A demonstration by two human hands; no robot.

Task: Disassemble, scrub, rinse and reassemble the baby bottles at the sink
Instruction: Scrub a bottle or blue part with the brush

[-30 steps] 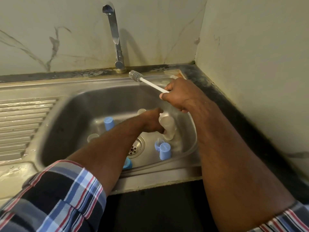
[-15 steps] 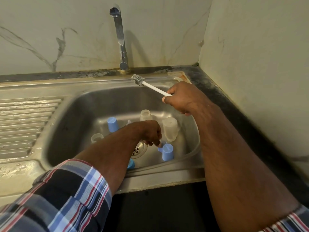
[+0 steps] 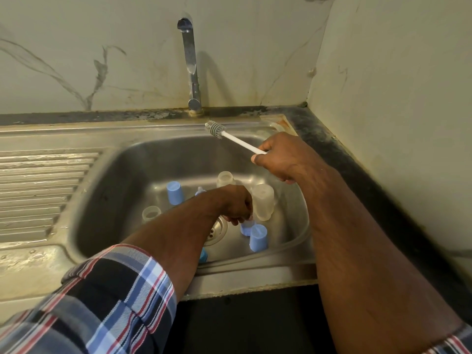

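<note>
1. A plaid sleeve covers the left forearm, which reaches down into the steel sink.
2. Near the drain, the left hand curls its grip at a small blue part; whether it actually holds it I cannot tell.
3. A blue cap stands just beside that; an upturned clear bottle is behind it, with another blue cap to the left.
4. The right hand has its grip closed round a white-handled bottle brush, held above the basin.
5. The tap rises by the back wall.
</note>
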